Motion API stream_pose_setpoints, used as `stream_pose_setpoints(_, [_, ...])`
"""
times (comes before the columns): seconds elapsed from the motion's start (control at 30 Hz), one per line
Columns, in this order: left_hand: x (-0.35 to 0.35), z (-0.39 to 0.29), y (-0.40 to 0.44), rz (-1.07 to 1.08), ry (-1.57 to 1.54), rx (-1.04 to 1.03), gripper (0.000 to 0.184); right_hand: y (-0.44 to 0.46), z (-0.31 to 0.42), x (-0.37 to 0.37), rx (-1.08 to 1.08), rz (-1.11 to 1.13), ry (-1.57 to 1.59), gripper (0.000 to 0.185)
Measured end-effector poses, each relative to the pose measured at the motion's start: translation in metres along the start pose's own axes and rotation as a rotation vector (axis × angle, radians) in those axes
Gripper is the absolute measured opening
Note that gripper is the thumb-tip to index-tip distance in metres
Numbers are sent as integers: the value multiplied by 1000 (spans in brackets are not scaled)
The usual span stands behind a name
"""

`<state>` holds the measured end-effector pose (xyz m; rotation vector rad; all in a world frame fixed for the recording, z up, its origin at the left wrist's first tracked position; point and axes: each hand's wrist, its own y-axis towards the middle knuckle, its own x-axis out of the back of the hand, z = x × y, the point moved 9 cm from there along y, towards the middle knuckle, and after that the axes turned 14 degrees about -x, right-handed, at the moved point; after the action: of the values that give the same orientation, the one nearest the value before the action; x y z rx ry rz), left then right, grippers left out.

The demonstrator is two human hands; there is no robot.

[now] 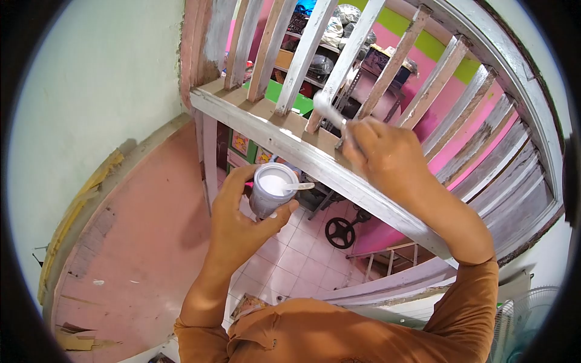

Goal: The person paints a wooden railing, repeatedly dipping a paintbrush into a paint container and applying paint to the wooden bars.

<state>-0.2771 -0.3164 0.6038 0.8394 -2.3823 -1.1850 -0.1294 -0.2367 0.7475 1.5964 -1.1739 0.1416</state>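
My left hand (239, 224) is wrapped round a clear plastic cup (266, 202) of white paint (273, 183). A pale flat stick (301, 187) lies across the cup's rim, its inner end in the paint. My right hand (381, 145) grips the handle of a small brush (327, 107), whose white-coated head is at a slat (348, 57) of the wooden railing (290, 143). Some slats are coated white on one face, while others show bare brown wood. The fingertips of my right hand are partly hidden behind the hand.
A pink surface (139, 230) and a pale green wall (103, 72) are on the left. Through and under the railing show shelves with bagged items (321, 63), a black steering wheel (340, 233) and a tiled floor (296, 254). A fan (526, 320) stands at the lower right.
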Motion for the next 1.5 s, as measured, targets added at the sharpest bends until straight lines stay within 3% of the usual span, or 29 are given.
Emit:
stream_pose_setpoints(0.07, [2,1,-3,0,2,37,59,0,1,-1,16,39,56,13])
stream_pose_setpoints(0.17, [5,-3,-6,-4,14,52,58,7,-5,15,-42,-89,18,13])
stream_pose_setpoints(0.33, [9,4,-15,-56,12,19,58,-2,-2,-6,-33,114,90,13])
stream_pose_setpoints(0.4, [8,2,-17,-14,65,-46,59,5,-4,-1,-35,77,99,13])
stream_pose_setpoints(0.47, [7,1,-17,-9,33,2,58,4,-6,2,-41,35,105,13])
stream_pose_setpoints(0.53, [6,4,-18,-6,2,46,57,-3,-1,-14,8,180,126,13])
stream_pose_setpoints(0.63, [7,7,-21,-26,48,9,55,6,-5,0,-68,113,100,13])
stream_pose_setpoints(0.77, [3,6,-20,7,25,7,57,0,-9,-12,-31,184,120,13])
stream_pose_setpoints(0.93, [1,8,-20,-17,-13,26,57,10,-15,10,-99,-7,111,12])
stream_pose_setpoints(1.03, [-2,8,-18,13,-8,-22,58,-2,-2,-13,16,164,127,13])
stream_pose_setpoints(1.13, [-3,7,-17,9,-1,-37,59,4,-15,-2,-57,63,63,16])
stream_pose_setpoints(1.27, [-3,8,-16,-38,-17,0,53,5,-9,-1,-84,75,78,18])
stream_pose_setpoints(1.37, [-3,7,-15,-24,-22,-4,53,-4,4,-16,62,145,57,20])
stream_pose_setpoints(1.5, [-3,8,-16,-19,-10,9,53,1,-2,-5,-27,93,-29,20])
